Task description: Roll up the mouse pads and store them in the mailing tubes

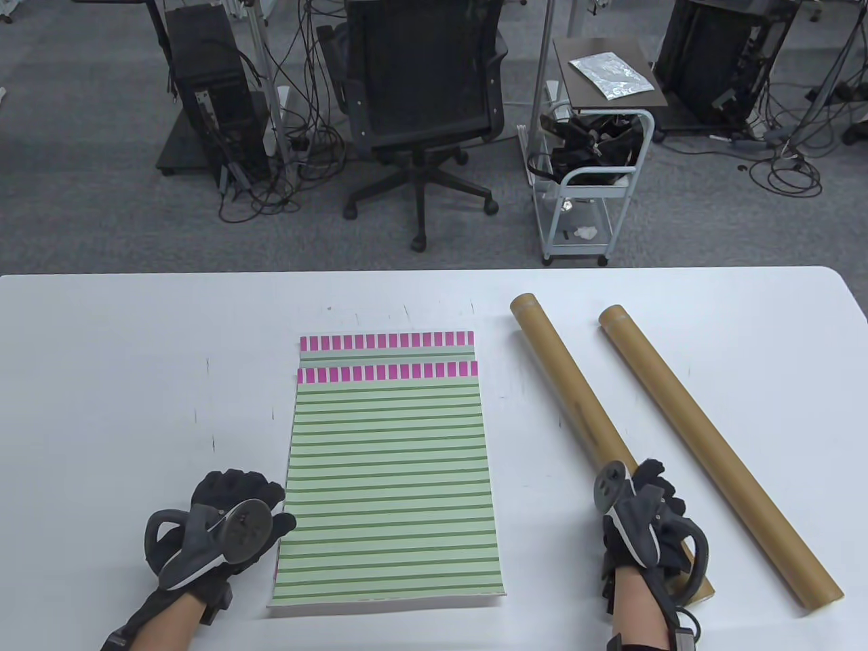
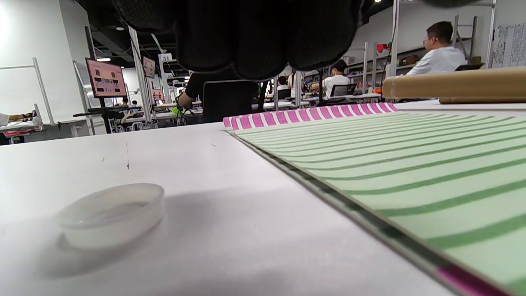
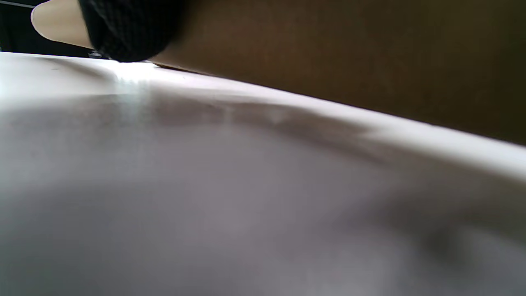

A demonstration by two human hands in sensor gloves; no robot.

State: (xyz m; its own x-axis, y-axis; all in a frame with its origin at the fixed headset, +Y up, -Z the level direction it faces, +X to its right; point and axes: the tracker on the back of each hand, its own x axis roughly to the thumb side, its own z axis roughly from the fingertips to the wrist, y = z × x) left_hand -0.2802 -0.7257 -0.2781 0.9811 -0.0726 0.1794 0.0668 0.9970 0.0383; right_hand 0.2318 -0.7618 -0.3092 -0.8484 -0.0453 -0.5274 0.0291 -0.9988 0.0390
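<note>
Two green-striped mouse pads with pink far bands lie flat and stacked; the top pad (image 1: 390, 475) covers most of the lower pad (image 1: 386, 342). Two brown mailing tubes lie to their right. My right hand (image 1: 661, 488) grips the near end of the nearer tube (image 1: 563, 386); in the right wrist view a fingertip (image 3: 127, 28) wraps the tube (image 3: 328, 49). The other tube (image 1: 698, 434) lies free. My left hand (image 1: 261, 498) rests, empty and loosely curled, at the top pad's near left edge. The left wrist view shows its fingers (image 2: 246, 37) above the pad (image 2: 411, 164).
A translucent round cap (image 2: 111, 213) lies on the white table (image 1: 135, 380) under my left hand; the table view hides it. A black office chair (image 1: 420, 102) and a small cart (image 1: 590, 176) stand beyond the table's far edge.
</note>
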